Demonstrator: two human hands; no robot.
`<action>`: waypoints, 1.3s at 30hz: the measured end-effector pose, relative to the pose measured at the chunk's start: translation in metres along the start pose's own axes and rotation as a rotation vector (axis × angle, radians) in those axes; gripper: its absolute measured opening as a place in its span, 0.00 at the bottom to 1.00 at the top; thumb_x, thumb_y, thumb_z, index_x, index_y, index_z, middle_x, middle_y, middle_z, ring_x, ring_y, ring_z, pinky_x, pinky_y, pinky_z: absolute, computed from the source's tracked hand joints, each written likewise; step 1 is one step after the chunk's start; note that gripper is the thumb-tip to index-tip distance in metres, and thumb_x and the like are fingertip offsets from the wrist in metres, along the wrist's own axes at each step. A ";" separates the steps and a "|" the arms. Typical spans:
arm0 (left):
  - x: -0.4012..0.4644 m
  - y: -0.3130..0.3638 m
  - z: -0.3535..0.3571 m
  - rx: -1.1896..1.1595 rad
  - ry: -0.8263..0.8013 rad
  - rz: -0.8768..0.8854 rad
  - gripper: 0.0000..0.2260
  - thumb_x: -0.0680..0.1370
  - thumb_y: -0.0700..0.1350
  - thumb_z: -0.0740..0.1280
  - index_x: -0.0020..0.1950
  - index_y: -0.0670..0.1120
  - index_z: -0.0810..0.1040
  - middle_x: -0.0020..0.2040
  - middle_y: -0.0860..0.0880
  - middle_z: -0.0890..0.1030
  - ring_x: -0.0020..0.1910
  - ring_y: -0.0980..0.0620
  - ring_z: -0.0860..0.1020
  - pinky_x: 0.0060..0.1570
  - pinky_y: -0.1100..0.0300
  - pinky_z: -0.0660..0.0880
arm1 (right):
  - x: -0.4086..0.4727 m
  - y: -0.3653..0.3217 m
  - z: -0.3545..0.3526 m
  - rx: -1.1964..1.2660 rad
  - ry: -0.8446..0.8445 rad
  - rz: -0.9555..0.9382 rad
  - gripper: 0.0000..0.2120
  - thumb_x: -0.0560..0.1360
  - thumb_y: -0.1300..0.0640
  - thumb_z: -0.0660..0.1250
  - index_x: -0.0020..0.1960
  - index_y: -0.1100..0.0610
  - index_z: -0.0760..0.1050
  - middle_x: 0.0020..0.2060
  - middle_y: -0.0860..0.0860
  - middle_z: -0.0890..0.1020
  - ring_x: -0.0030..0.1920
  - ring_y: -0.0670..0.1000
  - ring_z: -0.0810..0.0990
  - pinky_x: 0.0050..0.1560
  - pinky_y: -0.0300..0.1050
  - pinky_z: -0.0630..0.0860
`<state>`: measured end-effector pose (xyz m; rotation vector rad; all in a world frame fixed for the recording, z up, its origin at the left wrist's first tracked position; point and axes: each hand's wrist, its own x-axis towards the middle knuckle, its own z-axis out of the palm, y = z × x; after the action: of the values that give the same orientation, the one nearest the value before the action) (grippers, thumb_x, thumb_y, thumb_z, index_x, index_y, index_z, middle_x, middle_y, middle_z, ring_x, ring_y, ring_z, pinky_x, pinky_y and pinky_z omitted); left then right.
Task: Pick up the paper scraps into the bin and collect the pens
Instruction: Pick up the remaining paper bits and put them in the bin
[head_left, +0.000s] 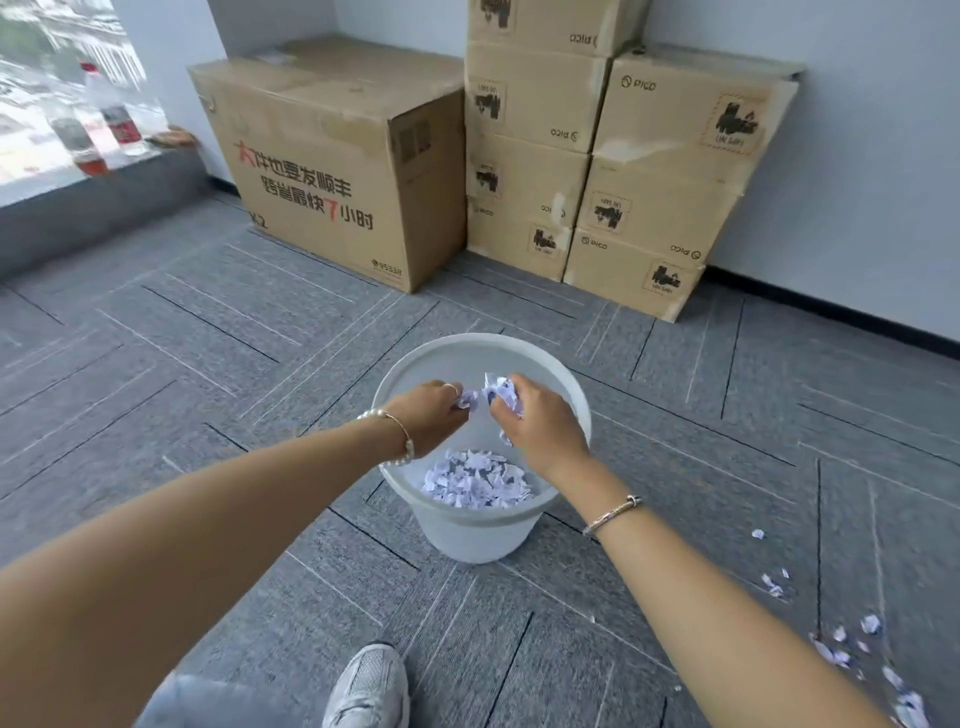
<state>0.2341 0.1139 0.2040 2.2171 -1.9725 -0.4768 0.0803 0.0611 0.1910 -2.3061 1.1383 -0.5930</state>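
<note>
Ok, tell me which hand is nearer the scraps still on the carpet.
Right. The right hand is over the bin, on the side of the loose scraps; the left hand is farther across.

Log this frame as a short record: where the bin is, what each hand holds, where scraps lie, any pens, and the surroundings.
bin: white bin upright on the grey carpet, a layer of paper scraps inside
left hand: left hand over the bin, pinching a small scrap
right hand: right hand over the bin, gripping a crumpled wad of scraps
loose scraps: loose scraps scattered on the carpet at lower right
pens: none visible
surroundings: cardboard boxes stacked by the wall; white shoe at the bottom edge
</note>
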 end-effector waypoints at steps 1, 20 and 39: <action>0.002 -0.006 0.008 -0.027 -0.008 -0.046 0.12 0.79 0.51 0.54 0.47 0.44 0.71 0.45 0.46 0.72 0.40 0.49 0.72 0.41 0.57 0.69 | 0.001 0.005 0.009 -0.024 -0.004 0.012 0.11 0.75 0.52 0.59 0.39 0.58 0.64 0.33 0.52 0.70 0.33 0.54 0.68 0.30 0.46 0.60; 0.011 -0.011 0.053 0.173 -0.032 0.041 0.32 0.73 0.64 0.58 0.73 0.57 0.50 0.75 0.49 0.48 0.74 0.49 0.47 0.71 0.49 0.45 | 0.000 0.037 0.040 -0.271 -0.077 0.073 0.34 0.69 0.39 0.63 0.71 0.52 0.60 0.72 0.55 0.57 0.72 0.54 0.51 0.67 0.54 0.57; 0.030 0.053 0.004 0.155 0.048 0.192 0.30 0.73 0.63 0.58 0.72 0.55 0.56 0.75 0.48 0.51 0.73 0.48 0.49 0.70 0.50 0.48 | -0.008 0.035 -0.031 -0.178 0.137 0.119 0.21 0.72 0.45 0.63 0.60 0.55 0.72 0.58 0.52 0.74 0.59 0.53 0.68 0.57 0.46 0.67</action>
<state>0.1852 0.0775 0.2122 2.0711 -2.2361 -0.2518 0.0369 0.0412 0.1929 -2.3535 1.4347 -0.6346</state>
